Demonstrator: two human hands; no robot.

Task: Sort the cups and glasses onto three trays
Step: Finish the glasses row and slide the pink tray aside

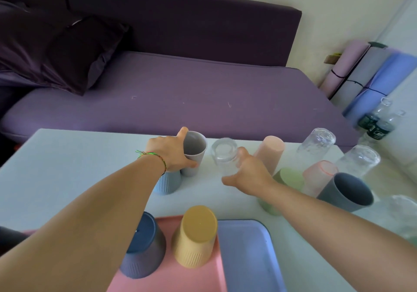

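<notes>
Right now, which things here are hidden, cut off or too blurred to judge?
All in the head view:
- Third tray: not visible; pink tray and blue tray are cut by the bottom edge.
- Light blue cup: top hidden under the left hand.
- Green cup: partly behind the right forearm.
- Glass at the right edge: blurred.

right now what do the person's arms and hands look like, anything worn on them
No sleeves show on either side. At the wrist of the left hand sits a thin thread bracelet of green, yellow and red strands. The right hand and its wrist wear nothing.
</notes>
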